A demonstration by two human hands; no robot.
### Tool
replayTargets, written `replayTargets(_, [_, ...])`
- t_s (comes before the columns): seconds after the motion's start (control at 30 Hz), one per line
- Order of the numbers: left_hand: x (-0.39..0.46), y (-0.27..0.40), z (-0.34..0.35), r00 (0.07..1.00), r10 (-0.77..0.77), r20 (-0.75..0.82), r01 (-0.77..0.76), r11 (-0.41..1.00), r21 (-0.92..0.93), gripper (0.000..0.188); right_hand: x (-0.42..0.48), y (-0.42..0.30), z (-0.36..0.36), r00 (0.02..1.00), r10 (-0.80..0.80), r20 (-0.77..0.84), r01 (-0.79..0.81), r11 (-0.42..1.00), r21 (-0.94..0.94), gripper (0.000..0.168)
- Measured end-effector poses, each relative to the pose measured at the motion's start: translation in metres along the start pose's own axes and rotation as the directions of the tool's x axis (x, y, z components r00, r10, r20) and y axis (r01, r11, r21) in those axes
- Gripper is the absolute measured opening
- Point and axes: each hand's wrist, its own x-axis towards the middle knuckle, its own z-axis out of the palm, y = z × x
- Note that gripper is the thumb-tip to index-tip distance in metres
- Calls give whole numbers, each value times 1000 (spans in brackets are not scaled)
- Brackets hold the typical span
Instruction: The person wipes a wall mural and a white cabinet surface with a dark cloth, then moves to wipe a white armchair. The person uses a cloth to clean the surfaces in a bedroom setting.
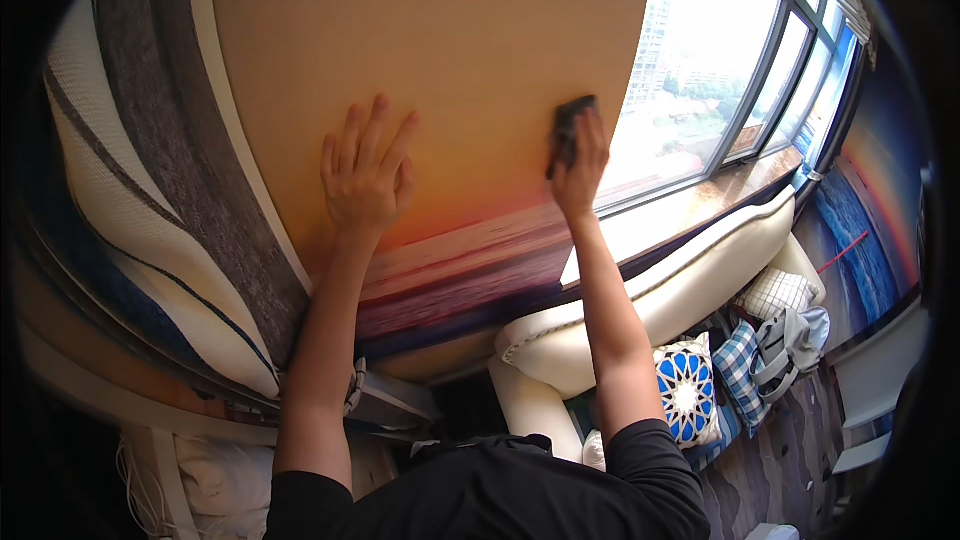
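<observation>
My left hand [367, 172] lies with spread fingers against a wall [465, 75] that bears a painted sunset and sea scene, and holds nothing. Farther right, close to the window's edge, my right hand [583, 165] presses a dark, flat object [564, 136] against the same wall. This object looks like a cloth or pad; blur hides its exact kind. Both arms reach up and forward.
A large window [697, 75] with a stone sill [757, 172] is on the right. Below it stands a cream sofa [555, 345] with a patterned cushion [686, 390] and a checked cushion [742, 364]. A curtain [202, 165] hangs at left.
</observation>
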Motion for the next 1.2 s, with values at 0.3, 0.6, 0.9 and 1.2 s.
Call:
replayTargets(0.3, [0,1,-3,1000,-4,0,4,1000,-12,52,15,-51,21,943,263,-203,-254,965,70,67])
replayTargets(0.6, [0,-1,-2,999,-18,42,17,1000,14,56,18,-142,41,960,-277,50,270,956,118,55])
replayTargets(0.9, [1,-3,-1,1000,4,19,-3,999,-35,49,11,-28,7,983,-151,105,150,988,19,67])
replayTargets(1.2, [1,0,-3,1000,-21,4,22,999,-50,53,18,-58,25,871,395,-294,-372,919,133,66])
